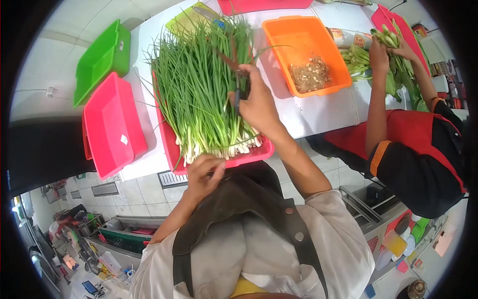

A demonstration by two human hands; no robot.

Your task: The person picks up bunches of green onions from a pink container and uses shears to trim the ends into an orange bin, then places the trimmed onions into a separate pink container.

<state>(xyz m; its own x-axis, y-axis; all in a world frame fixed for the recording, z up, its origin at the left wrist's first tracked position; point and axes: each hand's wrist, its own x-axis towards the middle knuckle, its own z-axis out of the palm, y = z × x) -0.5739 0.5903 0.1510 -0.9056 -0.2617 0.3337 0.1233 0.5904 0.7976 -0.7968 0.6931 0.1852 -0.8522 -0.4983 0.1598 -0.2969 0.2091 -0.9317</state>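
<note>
A thick bunch of spring onions (199, 89) fills a pink basin (261, 154) on the table, white root ends towards me and green tops away. My right hand (256, 102) is closed on a pair of scissors (231, 62) with brownish blades, held over the right side of the greens. The blades are parted among the leaves. My left hand (201, 175) is at the basin's near rim, beside the root ends, with fingers loosely bent and thumb apart. Nothing shows in it.
An orange basin (286, 50) with brown scraps stands right of the onions. A pink basin (114, 129) and a green basin (99, 70) lie left. A knife (206, 14) rests on a green board (181, 20) behind. At right, a co-worker's hands (381, 55) hold leafy greens (386, 36).
</note>
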